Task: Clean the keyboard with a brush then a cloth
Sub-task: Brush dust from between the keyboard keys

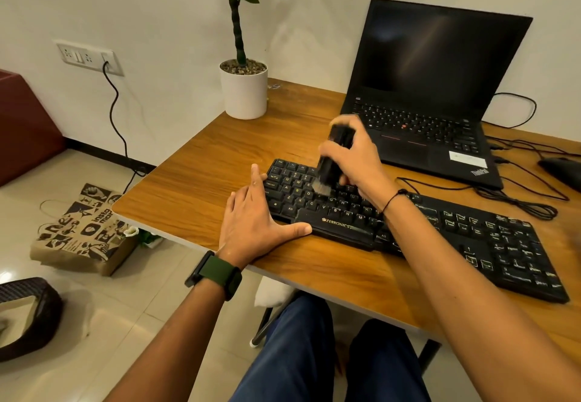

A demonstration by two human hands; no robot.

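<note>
- Black keyboard (pixel 408 225) lies flat on our wooden table (pixel 201 175), just in front of the laptop (pixel 434 87).
- Our right hand (pixel 355 156) grips the brush (pixel 333 156); its soft bristles touch the left keys.
- Our left hand (pixel 254 219) lies open and flat, pressing the keyboard's left end.
- We think the keyboard is light and slides easily, so we hold its edge.
- We see no cloth.

Left hand (pixel 251 217) flat, fingers straight (thumb splayed). Right hand (pixel 352 156) fisted, wrist bent down.
</note>
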